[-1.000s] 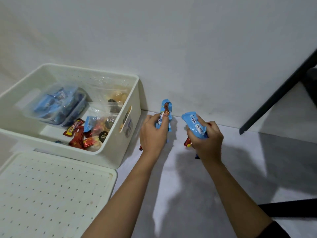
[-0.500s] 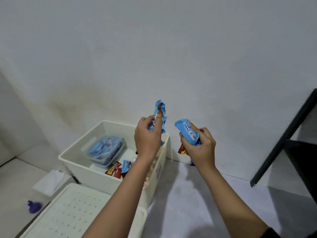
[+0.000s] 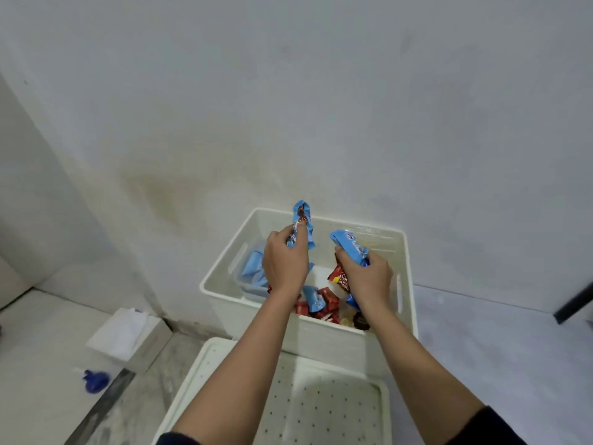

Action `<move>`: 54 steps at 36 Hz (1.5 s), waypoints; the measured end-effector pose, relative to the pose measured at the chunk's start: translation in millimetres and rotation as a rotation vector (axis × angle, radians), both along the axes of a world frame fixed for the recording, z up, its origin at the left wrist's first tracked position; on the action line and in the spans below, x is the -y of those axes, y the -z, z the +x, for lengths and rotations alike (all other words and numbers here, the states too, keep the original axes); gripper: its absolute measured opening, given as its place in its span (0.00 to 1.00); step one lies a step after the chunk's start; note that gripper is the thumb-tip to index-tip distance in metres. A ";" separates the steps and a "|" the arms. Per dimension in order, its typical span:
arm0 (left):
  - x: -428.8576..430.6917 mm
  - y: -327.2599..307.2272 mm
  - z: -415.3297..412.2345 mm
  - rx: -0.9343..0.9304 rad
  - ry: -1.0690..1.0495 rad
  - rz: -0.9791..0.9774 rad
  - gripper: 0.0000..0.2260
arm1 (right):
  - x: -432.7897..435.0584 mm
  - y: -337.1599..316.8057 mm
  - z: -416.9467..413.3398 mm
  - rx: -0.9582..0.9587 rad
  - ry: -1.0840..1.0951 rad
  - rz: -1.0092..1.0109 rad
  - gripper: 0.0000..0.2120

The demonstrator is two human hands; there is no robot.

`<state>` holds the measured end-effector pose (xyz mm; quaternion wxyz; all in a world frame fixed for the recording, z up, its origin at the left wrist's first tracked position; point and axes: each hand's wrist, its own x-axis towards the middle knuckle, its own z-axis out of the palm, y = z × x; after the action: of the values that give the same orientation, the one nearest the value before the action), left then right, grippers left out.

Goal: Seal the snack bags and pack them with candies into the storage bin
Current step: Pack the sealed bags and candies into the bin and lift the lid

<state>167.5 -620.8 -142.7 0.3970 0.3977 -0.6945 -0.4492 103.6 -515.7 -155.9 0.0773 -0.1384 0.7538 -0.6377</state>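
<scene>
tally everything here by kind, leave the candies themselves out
storage bin: 1
perforated lid: 1
clear container of blue packets: 1
white box: 1
small blue object on the floor: 1
dark bar: 1
hands: 2, left hand and right hand, each gripping candy packets
total: 8

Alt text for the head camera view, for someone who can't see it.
Two hands hold candy over a white storage bin: the left hand grips a blue wrapper, the right hand a blue packet and a red packet. More candies lie inside; the perforated lid lies in front.
</scene>
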 end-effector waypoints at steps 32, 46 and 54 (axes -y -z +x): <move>40.2 16.7 11.7 0.135 0.397 0.216 0.13 | 30.7 -14.0 13.6 0.065 0.001 0.182 0.10; 18.0 10.1 168.2 -0.154 0.013 -0.166 0.06 | -90.2 -5.9 109.2 -0.307 0.210 -0.055 0.08; 9.5 129.3 280.5 0.344 -0.190 -0.049 0.12 | -156.7 116.2 182.3 -0.079 0.298 0.255 0.12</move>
<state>448.1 -630.3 -271.9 0.3228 0.5228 -0.7221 -0.3181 285.9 -359.0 -272.1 -0.0305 -0.0391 0.8430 -0.5356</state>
